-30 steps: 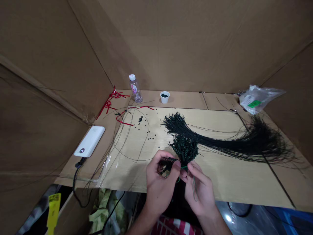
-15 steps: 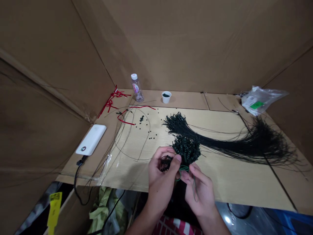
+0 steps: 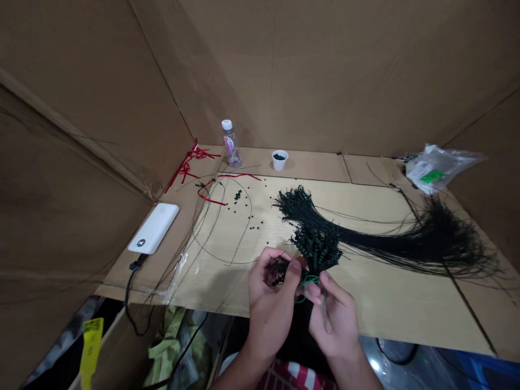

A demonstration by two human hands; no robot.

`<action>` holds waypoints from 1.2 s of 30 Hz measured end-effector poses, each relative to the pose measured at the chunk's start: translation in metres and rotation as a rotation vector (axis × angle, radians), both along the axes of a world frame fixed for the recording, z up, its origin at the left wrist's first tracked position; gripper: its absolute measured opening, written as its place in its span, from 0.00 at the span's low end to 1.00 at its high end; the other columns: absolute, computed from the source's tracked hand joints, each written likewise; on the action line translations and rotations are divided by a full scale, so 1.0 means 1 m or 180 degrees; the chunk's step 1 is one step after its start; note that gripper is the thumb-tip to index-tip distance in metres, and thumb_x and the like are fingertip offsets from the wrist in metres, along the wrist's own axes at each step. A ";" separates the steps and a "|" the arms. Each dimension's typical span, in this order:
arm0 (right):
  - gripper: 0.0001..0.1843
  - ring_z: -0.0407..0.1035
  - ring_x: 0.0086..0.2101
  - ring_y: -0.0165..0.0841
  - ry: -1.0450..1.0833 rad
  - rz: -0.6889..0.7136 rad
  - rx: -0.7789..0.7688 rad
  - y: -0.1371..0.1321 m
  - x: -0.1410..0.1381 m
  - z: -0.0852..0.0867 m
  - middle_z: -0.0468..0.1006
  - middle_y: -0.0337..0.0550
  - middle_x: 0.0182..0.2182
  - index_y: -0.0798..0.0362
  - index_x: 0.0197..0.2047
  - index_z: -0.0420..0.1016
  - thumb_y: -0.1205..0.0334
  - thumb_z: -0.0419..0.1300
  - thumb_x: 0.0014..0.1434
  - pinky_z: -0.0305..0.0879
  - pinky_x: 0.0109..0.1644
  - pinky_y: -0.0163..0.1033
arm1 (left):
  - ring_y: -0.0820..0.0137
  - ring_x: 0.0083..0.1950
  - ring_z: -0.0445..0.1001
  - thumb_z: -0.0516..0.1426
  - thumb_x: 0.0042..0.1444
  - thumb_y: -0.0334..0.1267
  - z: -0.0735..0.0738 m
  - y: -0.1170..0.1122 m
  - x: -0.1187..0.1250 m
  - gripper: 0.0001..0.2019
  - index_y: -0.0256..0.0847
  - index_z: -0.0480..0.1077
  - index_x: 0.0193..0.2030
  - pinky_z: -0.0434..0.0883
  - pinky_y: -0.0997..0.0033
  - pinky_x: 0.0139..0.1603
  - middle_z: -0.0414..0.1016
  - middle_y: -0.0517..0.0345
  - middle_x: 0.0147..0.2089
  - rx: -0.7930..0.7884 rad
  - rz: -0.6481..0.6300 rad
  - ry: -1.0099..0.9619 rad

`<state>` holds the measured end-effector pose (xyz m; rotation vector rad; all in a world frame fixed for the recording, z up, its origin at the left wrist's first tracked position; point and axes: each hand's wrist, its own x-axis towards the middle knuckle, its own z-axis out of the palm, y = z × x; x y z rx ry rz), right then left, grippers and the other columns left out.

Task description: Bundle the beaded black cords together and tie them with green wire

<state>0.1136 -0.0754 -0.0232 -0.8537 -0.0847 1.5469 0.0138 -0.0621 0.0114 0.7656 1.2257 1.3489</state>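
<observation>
Left hand [image 3: 271, 295]: lower centre of frame, at the table's near edge. Fingers curl shut around a small dark clump [image 3: 278, 270] of beaded cord ends; the thumb presses at the neck of the bundle.
Right hand [image 3: 333, 317]: just right of the left hand, touching it at the fingertips. Thumb and forefinger pinch a green tie [image 3: 309, 281]; a loose tail of it hangs across the palm.
Bundle [image 3: 317, 249]: upright tuft of black beaded cords, just above both hands, centre of frame. The tie loops its base. Its lower part is hidden behind the hands.
Clump vs bundle: touching, clump on the left side.
Cord pile [image 3: 390, 238]: 1 large sheaf lying flat, right half of frame; beaded heads point left, just behind the bundle, and loose tails fan out right.
Table [image 3: 390, 309]: light wood board, cardboard walls on 3 sides.
Loose beads [image 3: 240, 198]: scattered, left of centre, well apart from the hands.
Single cords [image 3: 217, 233]: thin loops on the board, left of the hands.
Cup [image 3: 279, 160]: white, dark beads inside, top centre.
Bottle [image 3: 231, 143]: clear, white cap, upright, left of the cup.
Red ties [image 3: 190, 162]: heap at the upper left corner of the table.
Power bank [image 3: 154, 228]: white, left edge, cable running off the edge.
Bag [image 3: 441, 165]: clear plastic, green label, upper right.
</observation>
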 end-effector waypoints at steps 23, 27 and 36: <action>0.23 0.59 0.22 0.25 0.0458 0.0306 -0.0451 -0.001 0.007 -0.008 0.66 0.30 0.19 0.53 0.21 0.76 0.60 0.87 0.37 0.63 0.27 0.32 | 0.70 0.39 0.79 0.62 0.63 0.34 0.002 -0.001 -0.005 0.04 0.42 0.71 0.36 0.78 0.73 0.42 0.79 0.59 0.37 0.0581 0.0037 0.0337; 0.23 0.58 0.22 0.25 0.0425 0.0321 -0.0396 -0.001 0.004 -0.006 0.65 0.31 0.18 0.53 0.21 0.75 0.59 0.86 0.36 0.64 0.27 0.33 | 0.72 0.39 0.78 0.61 0.60 0.28 0.004 0.003 -0.006 0.07 0.43 0.68 0.36 0.77 0.75 0.42 0.78 0.62 0.35 0.0622 -0.0043 0.0250; 0.23 0.58 0.21 0.24 0.0485 0.0130 -0.0432 0.002 -0.004 0.005 0.66 0.31 0.18 0.53 0.21 0.75 0.62 0.87 0.32 0.61 0.25 0.30 | 0.73 0.35 0.77 0.68 0.60 0.38 0.007 0.007 -0.011 0.06 0.41 0.76 0.39 0.75 0.78 0.39 0.77 0.61 0.34 0.0382 -0.0109 0.0661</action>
